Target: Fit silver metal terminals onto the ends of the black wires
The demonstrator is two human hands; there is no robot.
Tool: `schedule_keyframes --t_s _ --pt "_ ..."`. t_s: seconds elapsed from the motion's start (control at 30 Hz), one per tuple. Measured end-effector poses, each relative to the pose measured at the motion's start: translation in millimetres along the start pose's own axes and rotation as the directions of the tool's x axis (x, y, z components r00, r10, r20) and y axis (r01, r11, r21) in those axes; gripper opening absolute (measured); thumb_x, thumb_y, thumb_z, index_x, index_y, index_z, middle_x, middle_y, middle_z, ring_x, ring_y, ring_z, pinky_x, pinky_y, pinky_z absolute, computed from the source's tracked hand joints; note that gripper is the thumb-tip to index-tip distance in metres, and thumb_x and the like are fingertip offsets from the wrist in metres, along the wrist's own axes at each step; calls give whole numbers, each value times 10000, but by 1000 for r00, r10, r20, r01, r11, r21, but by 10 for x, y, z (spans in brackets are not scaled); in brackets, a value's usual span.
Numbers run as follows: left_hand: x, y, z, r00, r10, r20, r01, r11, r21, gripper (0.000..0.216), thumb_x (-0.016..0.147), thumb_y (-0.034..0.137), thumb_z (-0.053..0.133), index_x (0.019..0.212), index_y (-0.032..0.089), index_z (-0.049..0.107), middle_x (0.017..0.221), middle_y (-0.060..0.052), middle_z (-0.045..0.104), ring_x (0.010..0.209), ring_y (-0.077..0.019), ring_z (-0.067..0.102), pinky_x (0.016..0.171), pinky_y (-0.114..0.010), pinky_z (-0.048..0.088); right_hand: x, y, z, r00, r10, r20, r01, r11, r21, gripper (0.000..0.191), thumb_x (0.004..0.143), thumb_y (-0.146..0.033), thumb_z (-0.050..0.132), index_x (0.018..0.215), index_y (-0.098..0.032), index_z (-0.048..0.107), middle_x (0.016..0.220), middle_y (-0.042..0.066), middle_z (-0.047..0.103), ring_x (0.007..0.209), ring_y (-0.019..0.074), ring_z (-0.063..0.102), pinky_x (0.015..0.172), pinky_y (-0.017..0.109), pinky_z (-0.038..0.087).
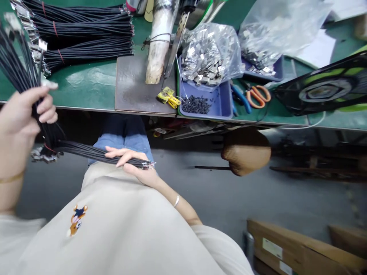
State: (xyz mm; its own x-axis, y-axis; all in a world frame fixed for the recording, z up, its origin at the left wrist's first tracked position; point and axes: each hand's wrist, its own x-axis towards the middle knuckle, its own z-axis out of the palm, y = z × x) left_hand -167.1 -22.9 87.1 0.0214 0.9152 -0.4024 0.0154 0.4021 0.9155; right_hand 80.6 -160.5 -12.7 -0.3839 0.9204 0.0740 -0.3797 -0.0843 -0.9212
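My left hand (24, 110) is closed around a thick bundle of black cables (21, 70) with metal connectors at their ends, held up at the left edge of the green workbench (86, 82). The bundle bends below that hand and runs right across my lap. My right hand (130, 160) rests on the lower end of these cables (94, 152), fingers curled over them near their metal tips. More black cable bundles (86, 34) lie stacked on the bench at the back left.
A dark mat (134, 88) lies at the bench edge with a taped tool (159, 46) on it. A blue tray (209, 101) holds small black screws and a bag of metal clips (208, 53). Orange scissors (256, 95), a brown stool (246, 151) and cardboard boxes (301, 248) lie to the right.
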Motion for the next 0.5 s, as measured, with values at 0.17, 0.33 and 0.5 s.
schedule_keyframes --t_s 0.17,0.33,0.5 --pt "732 563 243 994 103 -30 -87 937 339 209 861 216 539 695 168 422 525 120 225 452 23 233 553 -187 187 140 97 62 987 -52 -152 72 989 129 211 896 -474 695 827 -278 727 1224 26 755 1409 250 536 1244 542 310" --pt "1394 524 535 997 73 36 -82 886 457 435 715 333 812 723 241 387 498 96 312 574 -80 279 533 -285 248 246 92 -89 927 58 -370 70 944 322 246 852 -500 734 785 -269 685 1236 26 752 1336 247 601 1188 511 408" --pt "1477 354 995 980 62 187 -180 669 721 210 871 390 647 916 218 537 534 79 384 573 -101 360 593 -331 352 601 71 -371 844 184 -504 73 892 447 282 794 -507 756 940 -270 713 1214 3 753 1275 193 635 1151 400 480"
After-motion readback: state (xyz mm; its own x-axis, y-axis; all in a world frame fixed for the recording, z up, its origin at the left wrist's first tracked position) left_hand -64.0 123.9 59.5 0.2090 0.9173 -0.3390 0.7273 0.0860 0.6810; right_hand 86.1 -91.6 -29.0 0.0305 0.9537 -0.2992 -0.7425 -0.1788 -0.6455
